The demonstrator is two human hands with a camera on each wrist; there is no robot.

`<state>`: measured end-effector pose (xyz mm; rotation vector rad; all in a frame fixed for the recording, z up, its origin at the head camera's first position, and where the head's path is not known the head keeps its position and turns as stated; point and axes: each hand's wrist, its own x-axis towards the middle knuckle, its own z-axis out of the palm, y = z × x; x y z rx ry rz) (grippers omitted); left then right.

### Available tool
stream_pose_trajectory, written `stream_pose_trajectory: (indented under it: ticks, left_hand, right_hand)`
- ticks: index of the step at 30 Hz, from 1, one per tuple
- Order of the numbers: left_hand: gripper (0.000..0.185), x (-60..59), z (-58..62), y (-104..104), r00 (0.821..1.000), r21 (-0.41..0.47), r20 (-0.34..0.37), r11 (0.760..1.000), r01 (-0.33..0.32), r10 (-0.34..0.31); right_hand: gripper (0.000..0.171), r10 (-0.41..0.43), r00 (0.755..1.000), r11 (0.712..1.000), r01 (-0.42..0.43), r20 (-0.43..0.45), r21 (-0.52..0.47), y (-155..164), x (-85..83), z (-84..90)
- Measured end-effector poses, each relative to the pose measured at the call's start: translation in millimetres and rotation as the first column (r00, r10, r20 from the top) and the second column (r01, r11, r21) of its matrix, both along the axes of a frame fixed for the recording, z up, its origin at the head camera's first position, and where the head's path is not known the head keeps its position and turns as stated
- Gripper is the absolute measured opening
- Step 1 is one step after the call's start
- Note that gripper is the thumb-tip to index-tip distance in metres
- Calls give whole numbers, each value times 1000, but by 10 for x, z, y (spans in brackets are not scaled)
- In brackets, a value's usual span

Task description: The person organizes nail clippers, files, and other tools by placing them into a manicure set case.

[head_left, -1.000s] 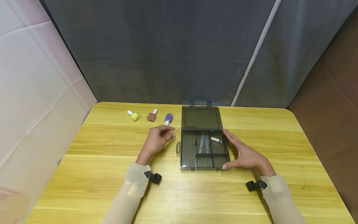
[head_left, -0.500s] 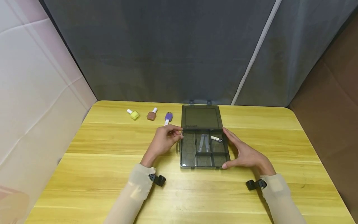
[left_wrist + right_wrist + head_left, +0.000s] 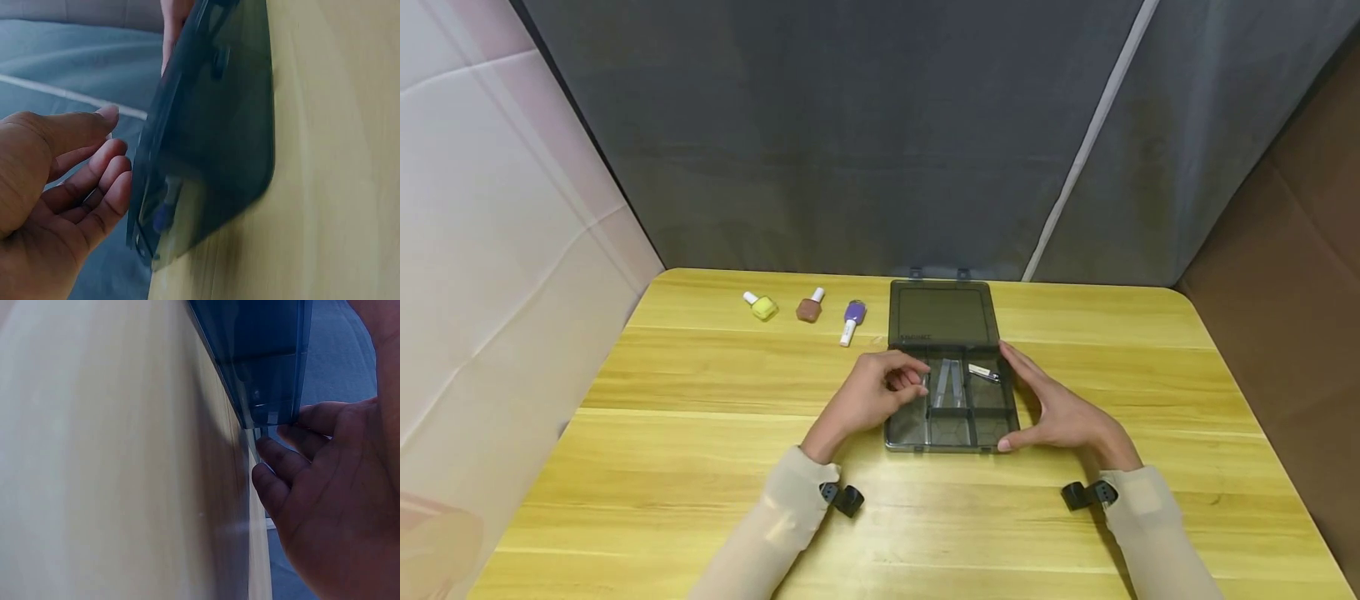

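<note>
A smoky see-through divider box (image 3: 906,429) lies with its lid (image 3: 940,312) folded back. Inside are two narrow clear strips (image 3: 957,385) in a V shape and a nail clipper (image 3: 983,373). My left hand (image 3: 869,392) is over the left compartments, pinching a small pale clear piece too small to name. The left wrist view shows that hand's (image 3: 65,181) fingers curled beside the box (image 3: 231,137). My right hand (image 3: 1063,417) grips the box's right side, thumb at the front corner, fingers near the hinge. Its fingertips (image 3: 272,484) show beside the box in the right wrist view.
Behind my left hand lie three nail polish bottles: yellow (image 3: 763,308), brown (image 3: 809,310) and purple (image 3: 854,313), all with white caps. A tiny clear thing (image 3: 878,340) seems to lie by the box. Grey cloth (image 3: 820,150) hangs behind the wooden table (image 3: 662,467).
My left hand has moved right from the table beside the purple bottle to over the box's left compartments. The purple bottle's cap has come into full view. My right hand has stayed at the box.
</note>
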<state>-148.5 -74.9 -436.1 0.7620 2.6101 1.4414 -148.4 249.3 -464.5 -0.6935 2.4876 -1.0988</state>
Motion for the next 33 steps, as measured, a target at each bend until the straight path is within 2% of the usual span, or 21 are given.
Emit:
stream_pose_trajectory:
  ticks: [10, 14, 26, 33]
  left_hand:
    - [25, 120, 58, 157, 991, -46, 17, 990, 134, -134]
    - [25, 145, 89, 177, 986, -56, 16, 984, 168, -168]
    - [27, 162, 104, 171, 979, -83, 67, 976, 199, -194]
    - [28, 129, 105, 133, 992, -91, 26, 988, 126, -124]
  right_hand:
    - [141, -8, 1000, 1000, 8, 15, -11, -10, 0, 16]
    - [141, -11, 1000, 1000, 11, 21, -12, -11, -2, 13]
    - [140, -6, 1000, 1000, 6, -1, 1, -1, -11, 1]
    - [140, -4, 1000, 1000, 5, 11, -9, -4, -10, 1]
